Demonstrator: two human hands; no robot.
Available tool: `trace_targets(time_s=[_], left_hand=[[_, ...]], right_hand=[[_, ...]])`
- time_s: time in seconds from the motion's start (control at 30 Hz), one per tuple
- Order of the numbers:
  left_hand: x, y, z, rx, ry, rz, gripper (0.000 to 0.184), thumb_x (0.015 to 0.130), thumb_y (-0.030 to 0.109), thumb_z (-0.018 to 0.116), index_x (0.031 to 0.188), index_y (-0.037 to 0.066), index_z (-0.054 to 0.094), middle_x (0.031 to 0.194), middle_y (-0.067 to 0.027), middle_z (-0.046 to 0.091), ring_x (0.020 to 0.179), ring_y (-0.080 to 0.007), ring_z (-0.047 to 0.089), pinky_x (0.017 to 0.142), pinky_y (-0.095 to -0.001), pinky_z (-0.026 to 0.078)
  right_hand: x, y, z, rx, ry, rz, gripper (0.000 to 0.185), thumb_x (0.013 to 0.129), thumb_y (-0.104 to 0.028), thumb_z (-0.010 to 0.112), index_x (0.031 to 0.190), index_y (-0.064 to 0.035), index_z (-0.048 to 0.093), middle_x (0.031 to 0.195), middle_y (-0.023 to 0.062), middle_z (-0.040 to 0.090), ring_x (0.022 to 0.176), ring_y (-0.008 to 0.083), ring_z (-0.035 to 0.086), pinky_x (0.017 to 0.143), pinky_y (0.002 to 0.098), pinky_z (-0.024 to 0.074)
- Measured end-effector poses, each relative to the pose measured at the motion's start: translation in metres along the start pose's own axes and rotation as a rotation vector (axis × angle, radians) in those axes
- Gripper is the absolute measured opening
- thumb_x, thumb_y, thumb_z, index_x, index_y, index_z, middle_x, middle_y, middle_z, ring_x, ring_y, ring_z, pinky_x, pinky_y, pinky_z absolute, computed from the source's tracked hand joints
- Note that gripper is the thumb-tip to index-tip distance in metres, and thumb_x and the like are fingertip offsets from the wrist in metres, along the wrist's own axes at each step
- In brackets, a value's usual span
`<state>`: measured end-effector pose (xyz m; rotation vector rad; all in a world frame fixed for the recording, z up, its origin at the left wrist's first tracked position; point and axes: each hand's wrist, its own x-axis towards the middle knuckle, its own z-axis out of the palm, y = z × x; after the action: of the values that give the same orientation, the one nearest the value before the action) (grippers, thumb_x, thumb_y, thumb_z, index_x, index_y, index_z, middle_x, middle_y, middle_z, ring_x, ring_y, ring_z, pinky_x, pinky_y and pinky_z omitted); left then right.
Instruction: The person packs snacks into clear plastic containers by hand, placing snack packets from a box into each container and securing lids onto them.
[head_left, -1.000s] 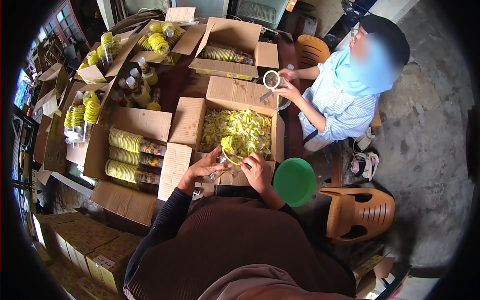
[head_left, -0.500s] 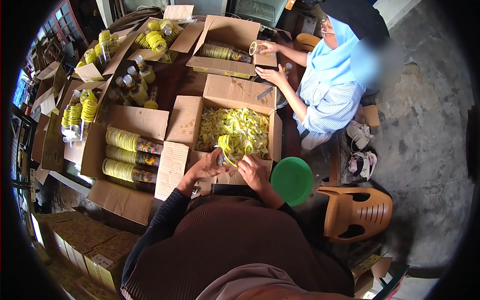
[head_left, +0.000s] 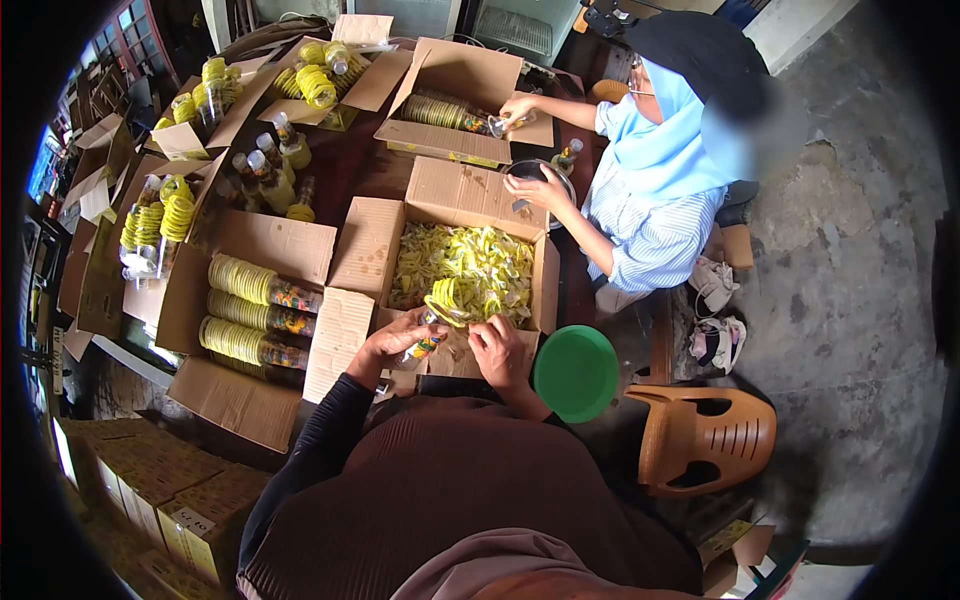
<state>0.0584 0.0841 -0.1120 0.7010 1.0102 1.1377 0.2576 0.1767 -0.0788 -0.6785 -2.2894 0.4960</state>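
The left hand (head_left: pixel 393 338) is clamped on the printed end of a stack of cups (head_left: pixel 428 344), whose yellow rims tilt toward the right hand (head_left: pixel 502 352). The right hand's fingers are bent close by those rims; whether they pinch anything I cannot tell. The stack is over the near edge of an open box (head_left: pixel 470 189) full of yellow scraps (head_left: pixel 462 258). Just beside the box on the right is a green basin (head_left: pixel 577 374); on the left, another box (head_left: pixel 237 404) holds more stacks lying down. Across the table, a co-worker's hand (head_left: pixel 517 109) reaches into a third box (head_left: pixel 465 65)
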Motion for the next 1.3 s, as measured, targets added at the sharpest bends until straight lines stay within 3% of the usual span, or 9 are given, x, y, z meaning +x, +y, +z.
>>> trace_targets(time_s=[0.13, 0.43, 0.57, 0.63, 0.77, 0.9, 0.97, 1.1, 1.3], left_hand=[[0.008, -0.005, 0.002, 0.067, 0.010, 0.070, 0.046, 0.085, 0.033, 0.071, 0.115, 0.003, 0.054, 0.085, -0.0023, 0.059, 0.068, -0.0091, 0.056, 0.060, -0.0247, 0.047], [0.009, 0.004, 0.024, 0.098, -0.137, -0.034, 0.055, 0.084, 0.027, 0.073, 0.125, 0.000, 0.048, 0.098, -0.0074, 0.058, 0.075, -0.0128, 0.058, 0.064, -0.0272, 0.052], [0.022, -0.017, 0.013, 0.143, -0.016, 0.314, 0.058, 0.085, 0.031, 0.074, 0.121, -0.003, 0.044, 0.113, -0.0104, 0.053, 0.087, -0.0166, 0.060, 0.073, -0.0333, 0.054], [0.025, -0.010, 0.012, 0.661, 0.125, 0.627, 0.060, 0.084, 0.032, 0.074, 0.120, -0.004, 0.043, 0.108, -0.0143, 0.055, 0.087, -0.0248, 0.062, 0.078, -0.0380, 0.052], [0.018, -0.009, 0.012, 0.900, 0.205, 0.639, 0.072, 0.082, 0.045, 0.072, 0.123, -0.006, 0.043, 0.099, -0.0238, 0.058, 0.088, -0.0387, 0.060, 0.081, -0.0389, 0.049], [0.010, -0.008, 0.022, 0.879, 0.160, 0.674, 0.077, 0.083, 0.053, 0.068, 0.125, -0.007, 0.044, 0.089, -0.0224, 0.060, 0.079, -0.0353, 0.061, 0.072, -0.0384, 0.049], [-0.001, 0.012, 0.037, 0.917, 0.083, 0.310, 0.081, 0.082, 0.058, 0.065, 0.126, -0.007, 0.044, 0.077, -0.0204, 0.059, 0.069, -0.0333, 0.060, 0.064, -0.0395, 0.046], [0.002, 0.003, 0.038, 0.849, 0.107, 0.473, 0.074, 0.078, 0.048, 0.075, 0.119, -0.007, 0.047, 0.068, -0.0181, 0.056, 0.063, -0.0333, 0.057, 0.060, -0.0407, 0.044], [-0.006, 0.028, 0.048, 0.602, 0.011, 0.181, 0.057, 0.080, 0.031, 0.076, 0.117, -0.004, 0.049, 0.069, -0.0063, 0.058, 0.057, -0.0084, 0.050, 0.053, -0.0281, 0.041]], right_hand=[[-0.001, 0.005, 0.001, -0.038, 0.009, 0.001, 0.011, 0.075, -0.003, 0.071, 0.084, -0.0042, 0.064, 0.079, 0.0097, 0.058, 0.067, 0.0281, 0.061, 0.061, 0.0352, 0.0485], [-0.023, 0.063, 0.018, 0.509, -0.067, 0.716, 0.014, 0.080, -0.007, 0.072, 0.089, 0.0034, 0.068, 0.084, 0.0099, 0.069, 0.072, 0.0133, 0.066, 0.066, 0.0275, 0.0508], [-0.019, 0.035, -0.009, 0.434, 0.043, 0.510, 0.011, 0.080, -0.005, 0.072, 0.088, 0.0015, 0.067, 0.082, 0.0088, 0.067, 0.071, 0.0144, 0.065, 0.064, 0.0272, 0.0498], [-0.019, 0.022, -0.018, 0.288, 0.086, 0.377, 0.010, 0.079, -0.002, 0.071, 0.088, -0.0025, 0.068, 0.081, 0.0074, 0.063, 0.069, 0.0188, 0.064, 0.062, 0.0291, 0.0495], [-0.020, -0.001, -0.033, 0.089, 0.095, 0.164, 0.011, 0.078, -0.003, 0.071, 0.088, -0.0073, 0.068, 0.081, 0.0062, 0.059, 0.069, 0.0236, 0.061, 0.060, 0.0324, 0.0496], [-0.029, -0.002, -0.034, -0.119, 0.003, 0.023, 0.014, 0.074, -0.006, 0.072, 0.087, -0.0113, 0.068, 0.083, 0.0017, 0.058, 0.077, 0.0225, 0.061, 0.065, 0.0356, 0.0498], [-0.033, 0.000, -0.033, -0.197, -0.015, -0.020, 0.014, 0.074, -0.005, 0.071, 0.086, -0.0107, 0.067, 0.084, 0.0010, 0.058, 0.080, 0.0225, 0.060, 0.069, 0.0366, 0.0494], [-0.036, -0.001, -0.036, -0.209, -0.053, -0.072, 0.014, 0.074, -0.005, 0.070, 0.086, -0.0098, 0.066, 0.085, 0.0013, 0.057, 0.081, 0.0231, 0.059, 0.070, 0.0374, 0.0490], [-0.034, -0.003, -0.042, -0.200, -0.049, -0.107, 0.012, 0.076, -0.007, 0.070, 0.087, -0.0092, 0.065, 0.085, 0.0034, 0.055, 0.080, 0.0239, 0.059, 0.067, 0.0363, 0.0492]])
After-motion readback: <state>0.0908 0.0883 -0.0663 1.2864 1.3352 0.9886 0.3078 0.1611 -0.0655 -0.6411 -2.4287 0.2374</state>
